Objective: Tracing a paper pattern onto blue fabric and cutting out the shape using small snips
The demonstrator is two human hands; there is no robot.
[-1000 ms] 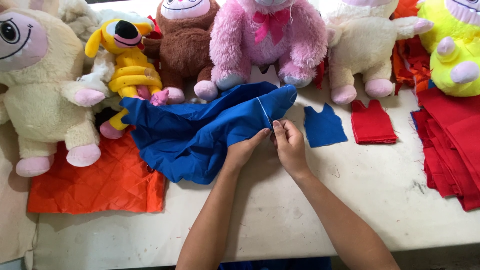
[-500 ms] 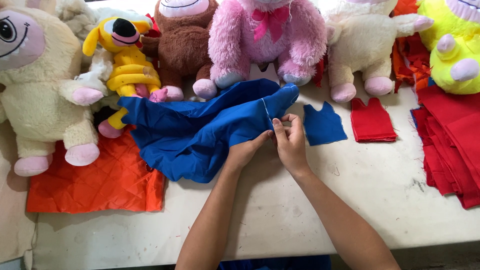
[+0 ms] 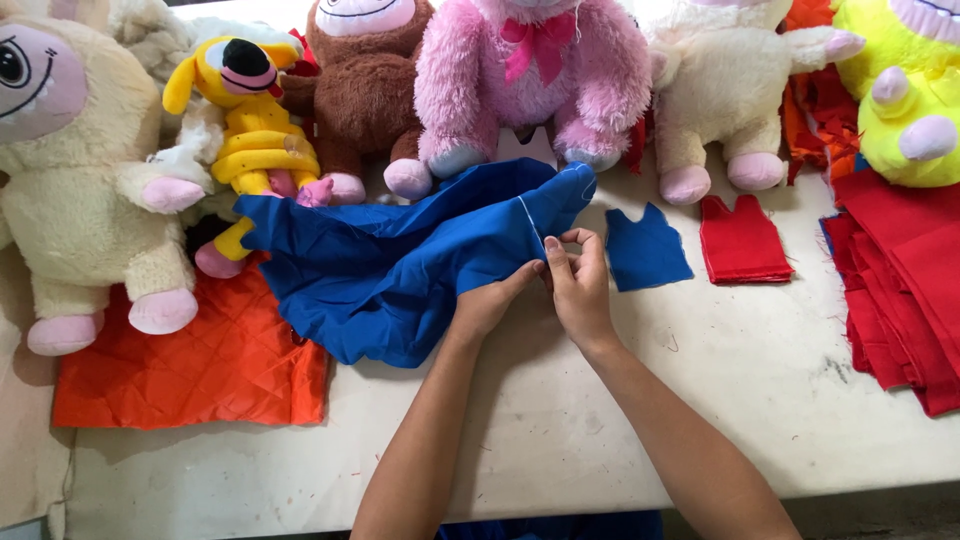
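My left hand (image 3: 490, 305) and right hand (image 3: 578, 285) still pinch the edge of the blue cloth (image 3: 400, 260) on the desk (image 3: 700, 400), fingers now tucked in closer, so little has moved.

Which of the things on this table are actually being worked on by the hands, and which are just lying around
In hand:
- blue cloth, its edge pinched by the left hand and right hand

Lying about:
- small blue cut piece
- small red cut piece
- red fabric stack
- orange quilted cloth
- pink plush toy
- brown plush toy
- yellow plush toy
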